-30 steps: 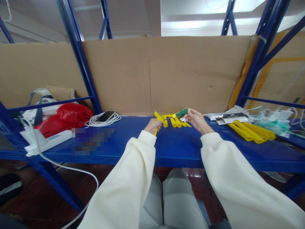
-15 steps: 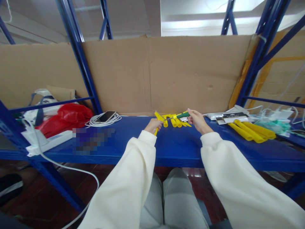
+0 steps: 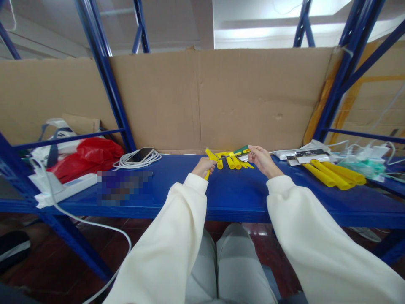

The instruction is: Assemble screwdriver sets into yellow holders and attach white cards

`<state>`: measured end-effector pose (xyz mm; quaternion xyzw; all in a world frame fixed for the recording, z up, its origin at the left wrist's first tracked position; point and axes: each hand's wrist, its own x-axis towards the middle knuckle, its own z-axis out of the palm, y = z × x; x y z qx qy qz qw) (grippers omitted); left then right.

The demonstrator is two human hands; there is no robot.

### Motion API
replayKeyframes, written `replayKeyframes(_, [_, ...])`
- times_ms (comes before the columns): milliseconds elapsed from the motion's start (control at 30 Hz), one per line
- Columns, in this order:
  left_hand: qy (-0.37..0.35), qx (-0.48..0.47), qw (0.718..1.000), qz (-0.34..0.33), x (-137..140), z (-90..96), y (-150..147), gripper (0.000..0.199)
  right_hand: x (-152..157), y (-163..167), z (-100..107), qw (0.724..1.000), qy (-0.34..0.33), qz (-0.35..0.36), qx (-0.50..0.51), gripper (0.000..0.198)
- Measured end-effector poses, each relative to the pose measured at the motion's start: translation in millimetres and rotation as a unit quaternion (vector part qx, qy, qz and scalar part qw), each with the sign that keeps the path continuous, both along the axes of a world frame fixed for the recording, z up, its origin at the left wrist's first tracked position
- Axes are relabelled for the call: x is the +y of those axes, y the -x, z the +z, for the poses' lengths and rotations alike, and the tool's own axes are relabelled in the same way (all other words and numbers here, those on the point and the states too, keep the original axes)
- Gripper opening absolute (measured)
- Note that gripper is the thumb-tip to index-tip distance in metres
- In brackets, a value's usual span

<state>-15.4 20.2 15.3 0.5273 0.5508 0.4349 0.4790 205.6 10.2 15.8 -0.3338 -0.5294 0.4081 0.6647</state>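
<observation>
My left hand (image 3: 203, 167) is closed around a yellow plastic piece (image 3: 207, 174), whose end sticks out below the fingers. My right hand (image 3: 261, 161) pinches the back end of a screwdriver (image 3: 242, 150) with a green and yellow handle. Its thin metal shaft points left toward my left hand; whether the tip touches the yellow piece is too small to make out. Behind and under the shaft lie several yellow tubes (image 3: 234, 162) and small pointed yellow pieces (image 3: 248, 165) on the blue shelf (image 3: 177, 185).
More yellow tubes (image 3: 327, 174) lie at the right beside a black and white package (image 3: 308, 156). At left are a phone (image 3: 141, 155) on a coiled white cable, a red bag (image 3: 95, 154) and a white power strip (image 3: 74, 188). A cardboard sheet (image 3: 253, 97) stands behind.
My right hand's fingers have loosened and shifted on the screwdriver handle, which now shows more of its green end. My left hand stays in place.
</observation>
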Motion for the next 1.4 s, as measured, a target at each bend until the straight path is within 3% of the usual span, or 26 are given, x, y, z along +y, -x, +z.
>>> replayKeyframes(233, [0.002,0.002,1.000,-0.008,-1.7,1.7,-0.5,0.012,1.1,-0.8,-1.8,1.000,0.015,-0.010,-0.019,0.046])
replayKeyframes(500, [-0.002,0.010,1.000,-0.003,5.3,-2.9,0.7,0.009,-5.5,0.3,3.7,0.998,0.011,0.057,0.003,0.038])
replayKeyframes(900, [0.002,0.004,1.000,-0.005,0.6,0.3,0.0,0.014,0.9,-0.2,-0.9,1.000,0.012,-0.012,-0.003,0.045])
replayKeyframes(1233, [-0.006,0.001,1.000,0.006,-0.1,-0.6,0.0,0.014,-8.3,1.4,4.3,0.999,0.010,0.046,0.004,0.040])
replayKeyframes(1400, [-0.005,0.004,1.000,0.003,-1.5,0.4,0.7,0.013,-6.1,0.9,2.1,1.000,0.001,0.030,0.003,0.039])
